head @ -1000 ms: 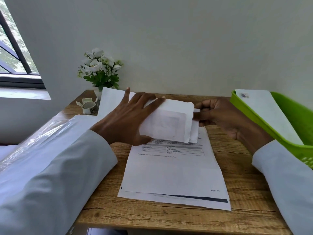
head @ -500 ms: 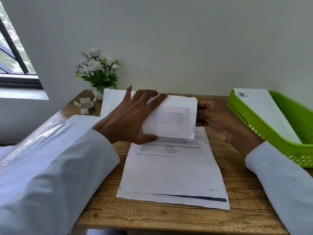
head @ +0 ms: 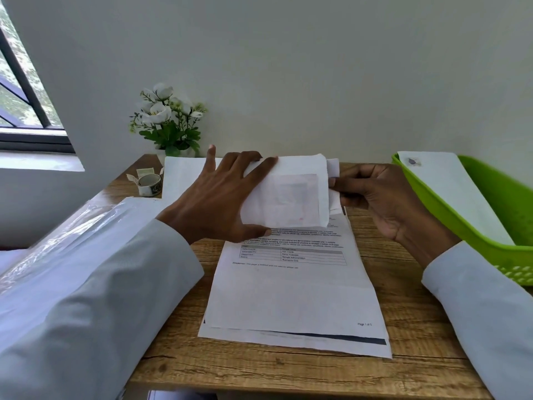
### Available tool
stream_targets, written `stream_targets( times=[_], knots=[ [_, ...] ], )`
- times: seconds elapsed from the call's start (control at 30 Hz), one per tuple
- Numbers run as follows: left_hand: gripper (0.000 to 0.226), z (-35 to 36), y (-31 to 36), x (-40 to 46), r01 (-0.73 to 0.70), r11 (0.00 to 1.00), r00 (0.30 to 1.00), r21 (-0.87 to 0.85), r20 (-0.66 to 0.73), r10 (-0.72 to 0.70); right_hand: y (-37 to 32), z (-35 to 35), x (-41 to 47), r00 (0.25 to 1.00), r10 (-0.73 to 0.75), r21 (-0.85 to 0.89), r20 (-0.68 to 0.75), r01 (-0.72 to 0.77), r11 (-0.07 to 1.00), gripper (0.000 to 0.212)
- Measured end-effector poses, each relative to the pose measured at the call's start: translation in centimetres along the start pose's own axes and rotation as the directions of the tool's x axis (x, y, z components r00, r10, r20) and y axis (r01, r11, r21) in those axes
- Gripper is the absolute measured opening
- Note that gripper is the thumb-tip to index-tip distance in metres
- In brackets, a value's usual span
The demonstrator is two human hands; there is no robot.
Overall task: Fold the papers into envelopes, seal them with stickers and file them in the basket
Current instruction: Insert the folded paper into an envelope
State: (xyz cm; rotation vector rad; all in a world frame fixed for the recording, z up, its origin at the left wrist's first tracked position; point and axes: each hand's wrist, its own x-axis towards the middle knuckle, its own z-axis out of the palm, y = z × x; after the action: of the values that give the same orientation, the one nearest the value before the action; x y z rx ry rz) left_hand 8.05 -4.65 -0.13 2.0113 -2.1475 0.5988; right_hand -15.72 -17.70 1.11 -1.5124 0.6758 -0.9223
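Your left hand (head: 219, 197) gripping the folded envelope (head: 291, 197), right hand (head: 383, 200) pinching its inner sheet, that sheet mostly hidden, stacked papers (head: 291, 298) partly covered

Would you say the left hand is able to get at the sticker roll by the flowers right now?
Probably not yet: the left hand grips the folded paper; once freed, the path to the sticker roll looks open.

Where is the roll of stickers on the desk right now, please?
In the head view, the small roll of stickers sits at the wooden desk's far left corner, beside the white flower pot, left of the held paper.
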Motion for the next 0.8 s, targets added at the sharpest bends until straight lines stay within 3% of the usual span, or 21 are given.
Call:
stream_targets(
  times=[0.1,0.2,0.33,0.47,0.6,0.73,0.8],
  knots=[
    [0.116,-0.3,0.6,0.2,0.001,1.0,1.0,-0.007,-0.024,-0.001,0.4,0.8,-0.3,0.999,0.036,-0.004,0.032,-0.036,0.999,0.007],
    [0.115,-0.6,1.5,0.5,-0.014,0.999,0.999,-0.032,-0.045,0.013,1.1,1.8,-0.5,0.998,0.043,-0.052,0.054,-0.04,0.998,0.025],
    [0.115,-0.6,1.9,0.8,-0.019,0.999,0.999,-0.047,-0.048,0.016,1.5,2.2,-0.6,0.997,0.057,-0.053,0.052,-0.055,0.997,0.025],
    [0.115,-0.5,1.6,0.7,0.033,0.998,0.998,-0.058,-0.043,-0.035,0.6,1.5,-0.5,0.998,0.015,0.051,0.064,-0.018,0.999,0.016],
    [0.116,-0.6,1.6,0.7,0.114,0.992,0.991,-0.053,-0.063,-0.117,0.1,0.8,-0.8,0.996,0.024,0.054,0.084,-0.028,0.998,0.046],
    [0.12,-0.5,2.2,0.5,0.181,0.982,0.982,-0.049,-0.035,-0.183,0.5,1.1,-1.2,0.989,0.004,-0.049,0.146,0.003,0.999,0.017],
    [0.125,-0.9,2.7,0.3,0.221,0.973,0.975,-0.07,0.005,-0.222,0.4,1.2,-1.0,0.992,0.003,-0.025,0.129,0.0,1.0,0.018]
  ],
)
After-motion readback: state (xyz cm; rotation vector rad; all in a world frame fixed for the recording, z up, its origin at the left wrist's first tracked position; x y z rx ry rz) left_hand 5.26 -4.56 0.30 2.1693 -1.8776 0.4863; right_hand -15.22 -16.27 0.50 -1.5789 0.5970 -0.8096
